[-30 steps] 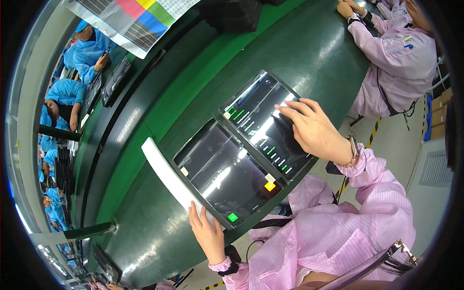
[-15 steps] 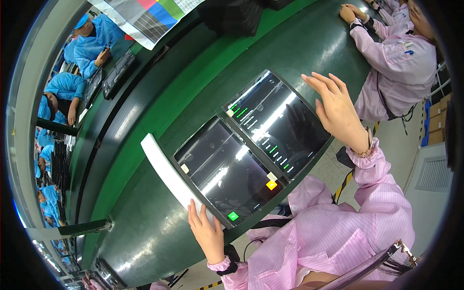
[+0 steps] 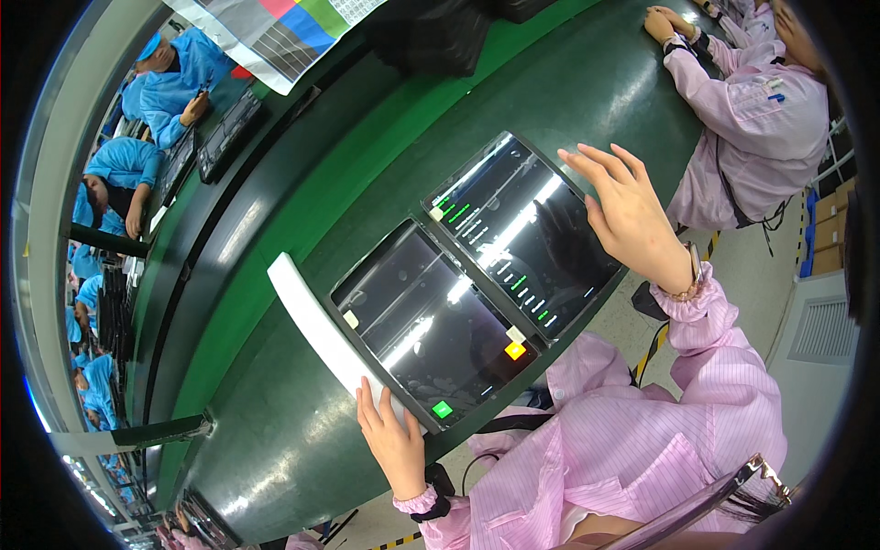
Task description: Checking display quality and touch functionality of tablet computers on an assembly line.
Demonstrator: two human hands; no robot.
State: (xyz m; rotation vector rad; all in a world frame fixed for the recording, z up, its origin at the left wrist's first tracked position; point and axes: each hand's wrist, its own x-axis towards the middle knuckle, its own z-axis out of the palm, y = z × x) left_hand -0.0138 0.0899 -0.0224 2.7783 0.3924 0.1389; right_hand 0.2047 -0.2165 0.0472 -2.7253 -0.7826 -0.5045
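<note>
Two dark-screened tablets lie side by side on the green bench. The left tablet [image 3: 426,316] shows small green and yellow squares near its lower edge. Lines of green and white text run down the right tablet [image 3: 541,234]. Along the left tablet's outer side stands a long white strip [image 3: 316,321], perhaps a box edge. My left hand [image 3: 392,440] rests with its fingers stretched out on the near end of that strip. Over the right tablet's outer edge hovers my right hand [image 3: 628,206], fingers spread and holding nothing.
The green bench [image 3: 275,440] curves around. Beyond it runs a dark conveyor [image 3: 197,266] with devices on its far side. People in blue sit there. A person in pink [image 3: 761,128] sits at the right. Black stacked trays [image 3: 435,37] and a colour chart [image 3: 293,37] are at the back.
My right hand has shifted slightly left, further over the right tablet's edge. My left hand and both tablets stay where they were.
</note>
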